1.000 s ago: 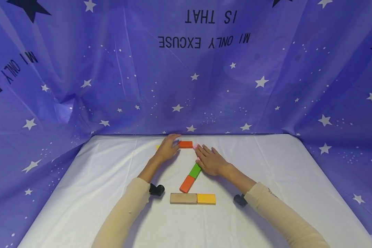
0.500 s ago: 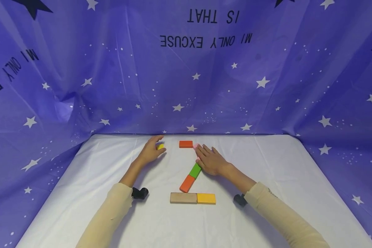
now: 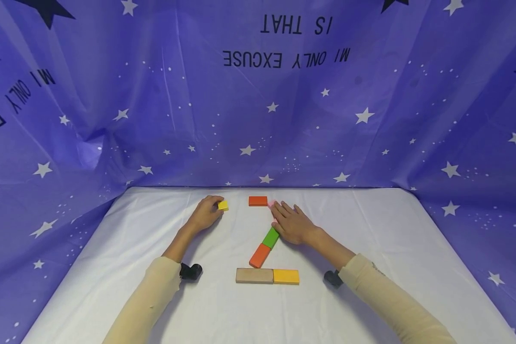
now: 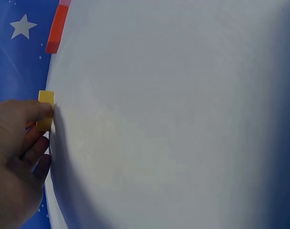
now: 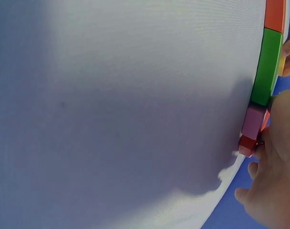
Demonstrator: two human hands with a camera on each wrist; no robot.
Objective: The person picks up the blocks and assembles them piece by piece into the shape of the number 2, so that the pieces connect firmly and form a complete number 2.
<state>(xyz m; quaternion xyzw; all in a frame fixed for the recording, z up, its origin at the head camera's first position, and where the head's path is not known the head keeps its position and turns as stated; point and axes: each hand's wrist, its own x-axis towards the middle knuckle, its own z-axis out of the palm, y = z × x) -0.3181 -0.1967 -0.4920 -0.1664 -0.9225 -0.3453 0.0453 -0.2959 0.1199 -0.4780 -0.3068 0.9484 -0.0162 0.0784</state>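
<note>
My left hand [image 3: 205,214] pinches a small yellow block [image 3: 223,206] between thumb and fingers at the far left of the table. The left wrist view shows the thumb lying across this yellow block [image 4: 46,95]. To its right, with a gap between, lies a red-orange block [image 3: 258,201]. My right hand [image 3: 295,223] rests with straight fingers over pink blocks [image 3: 272,203], mostly hidden under it. A green block [image 3: 270,238] and an orange block [image 3: 260,256] continue the slanting row from there. In the right wrist view, fingers of the right hand [image 5: 278,162] touch the row's far end.
A plain wooden block [image 3: 254,275] and a yellow-orange block [image 3: 286,276] lie end to end nearer me. The white tablecloth [image 3: 176,306] covers the table, and a purple starry curtain [image 3: 223,119] hangs behind and at both sides.
My left hand has moved left, away from the red-orange block, and has taken hold of the yellow block. The right hand stays where it was.
</note>
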